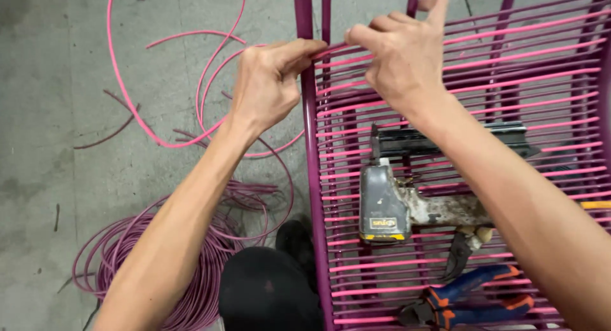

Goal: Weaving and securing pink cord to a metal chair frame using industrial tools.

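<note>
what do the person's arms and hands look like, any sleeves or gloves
Both arms are bare up to the frame edge, with no sleeves in view. The left hand and right hand are bare too: no gloves, rings, watch or wristbands show. The forearms are lean, and the nails that show are short and unpainted. Dark clothing shows below, between the arms.

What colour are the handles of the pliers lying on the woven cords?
Blue with orange trim, on the pliers, seen in the head view at lower right.

Bare forearms, no sleeves, black trousers (pixel 267 289), black shoe (pixel 294 237)
</note>
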